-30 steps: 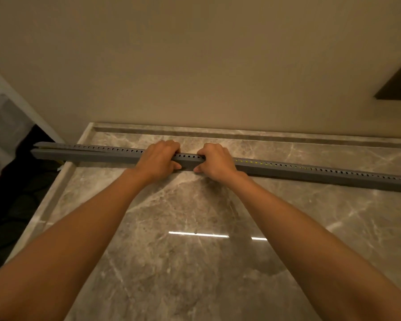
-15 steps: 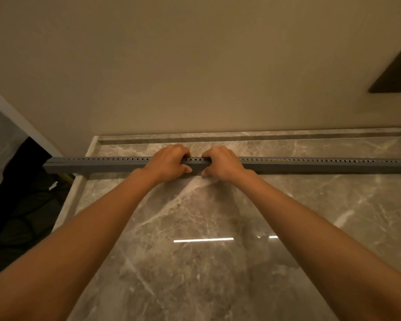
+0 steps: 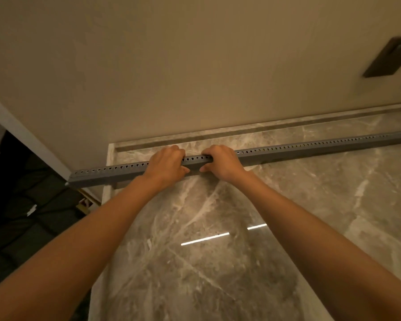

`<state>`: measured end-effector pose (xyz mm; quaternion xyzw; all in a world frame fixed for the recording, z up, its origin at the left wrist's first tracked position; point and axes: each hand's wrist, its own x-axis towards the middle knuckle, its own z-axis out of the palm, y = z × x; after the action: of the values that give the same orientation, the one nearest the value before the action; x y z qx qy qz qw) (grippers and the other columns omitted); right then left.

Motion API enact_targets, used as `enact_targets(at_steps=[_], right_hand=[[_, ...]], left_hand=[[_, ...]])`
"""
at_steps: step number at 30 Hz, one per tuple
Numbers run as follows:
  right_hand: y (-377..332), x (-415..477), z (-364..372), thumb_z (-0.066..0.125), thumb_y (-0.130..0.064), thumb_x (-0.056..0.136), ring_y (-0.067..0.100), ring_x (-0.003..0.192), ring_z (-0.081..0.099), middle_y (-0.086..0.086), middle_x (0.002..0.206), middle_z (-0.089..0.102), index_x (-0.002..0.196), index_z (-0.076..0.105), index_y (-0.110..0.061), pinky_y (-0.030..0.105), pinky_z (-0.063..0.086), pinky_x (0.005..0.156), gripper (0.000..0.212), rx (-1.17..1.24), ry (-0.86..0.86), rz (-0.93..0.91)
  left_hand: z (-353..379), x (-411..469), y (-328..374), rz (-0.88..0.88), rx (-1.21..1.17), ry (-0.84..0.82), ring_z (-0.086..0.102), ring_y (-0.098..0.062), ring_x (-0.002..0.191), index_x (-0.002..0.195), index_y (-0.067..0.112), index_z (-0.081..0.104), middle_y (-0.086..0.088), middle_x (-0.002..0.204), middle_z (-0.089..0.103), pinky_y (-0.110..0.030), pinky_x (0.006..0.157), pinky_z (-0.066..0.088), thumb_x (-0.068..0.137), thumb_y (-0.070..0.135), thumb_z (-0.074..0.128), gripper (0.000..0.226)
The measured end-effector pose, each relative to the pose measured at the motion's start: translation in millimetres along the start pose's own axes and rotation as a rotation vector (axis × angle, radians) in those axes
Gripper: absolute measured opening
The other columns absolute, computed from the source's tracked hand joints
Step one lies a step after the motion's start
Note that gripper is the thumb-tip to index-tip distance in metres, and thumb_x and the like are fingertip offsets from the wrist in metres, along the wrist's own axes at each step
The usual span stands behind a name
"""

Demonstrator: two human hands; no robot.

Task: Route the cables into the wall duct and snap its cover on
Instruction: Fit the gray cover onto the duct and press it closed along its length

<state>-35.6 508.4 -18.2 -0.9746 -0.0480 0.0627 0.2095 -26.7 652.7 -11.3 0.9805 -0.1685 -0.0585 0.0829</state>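
Both hands are clamped on the grey duct [image 3: 287, 151] near its middle, side by side and almost touching. The left hand [image 3: 166, 164] wraps over the top, thumb tucked under the near face; the right hand [image 3: 222, 161] grips the same way just beside it. The long perforated duct lies across the marble floor [image 3: 218, 262], close to the beige wall [image 3: 171, 66], its left end overhanging the floor's edge toward the dark area at left.
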Motion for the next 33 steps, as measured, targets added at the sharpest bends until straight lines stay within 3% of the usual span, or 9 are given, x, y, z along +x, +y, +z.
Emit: enact_targets(at_steps=[4,9,16,22,28,33], right_hand=[[-3.4,-2.8,1.4,0.068,-0.02,0.08,0.032,0.101,0.056,0.016,0.103,0.066,0.097,0.066,-0.007,0.03,0.033,0.074,0.021,-0.032,0.025,0.017],[-5.9,-4.2,3.5,0.067,-0.021,0.08,0.031,0.106,0.052,0.015,0.106,0.065,0.099,0.066,-0.008,0.036,0.041,0.082,0.023,-0.114,0.043,0.04],[-16.8,-4.5,1.1,0.066,-0.019,0.081,0.033,0.105,0.054,0.016,0.103,0.067,0.097,0.066,-0.007,0.038,0.041,0.087,0.02,-0.211,0.062,0.056],[-41.9,-0.1,12.5,0.064,-0.023,0.082,0.031,0.099,0.058,0.013,0.101,0.068,0.097,0.065,-0.008,0.037,0.04,0.087,0.021,-0.177,0.028,-0.026],[-74.3,10.3,32.3,0.06,-0.017,0.083,0.033,0.096,0.058,0.016,0.102,0.066,0.099,0.063,-0.005,0.033,0.036,0.077,0.02,-0.107,-0.015,-0.129],[-74.7,11.0,33.7,0.059,-0.017,0.085,0.032,0.102,0.055,0.015,0.108,0.063,0.106,0.062,-0.006,0.037,0.041,0.082,0.024,-0.149,0.018,-0.14]], left_hand=[[6.8,-4.4,2.1,0.035,0.081,0.05,0.055,-0.032,0.107,0.113,0.003,0.06,-0.014,0.117,0.058,-0.04,0.085,0.045,0.089,0.027,0.057,0.034],[7.3,-4.5,3.5,0.068,0.103,0.069,0.056,-0.033,0.104,0.111,0.002,0.061,-0.014,0.115,0.059,-0.04,0.083,0.045,0.089,0.026,0.055,0.033],[1.6,-7.2,-10.5,0.037,-0.077,0.035,0.055,-0.03,0.105,0.107,0.003,0.062,-0.013,0.113,0.058,-0.038,0.081,0.045,0.086,0.026,0.062,0.031],[-8.5,-20.4,-48.6,-0.012,-0.086,-0.002,0.057,-0.03,0.1,0.104,0.008,0.064,-0.012,0.11,0.061,-0.034,0.074,0.043,0.082,0.029,0.066,0.03],[-11.4,-29.1,-71.8,-0.031,-0.031,-0.024,0.055,-0.03,0.106,0.112,0.007,0.06,-0.014,0.115,0.058,-0.036,0.081,0.043,0.086,0.026,0.062,0.032],[-4.1,-28.8,-69.6,0.028,0.104,0.038,0.053,-0.033,0.109,0.115,0.002,0.055,-0.017,0.119,0.056,-0.04,0.087,0.042,0.088,0.022,0.058,0.033]])
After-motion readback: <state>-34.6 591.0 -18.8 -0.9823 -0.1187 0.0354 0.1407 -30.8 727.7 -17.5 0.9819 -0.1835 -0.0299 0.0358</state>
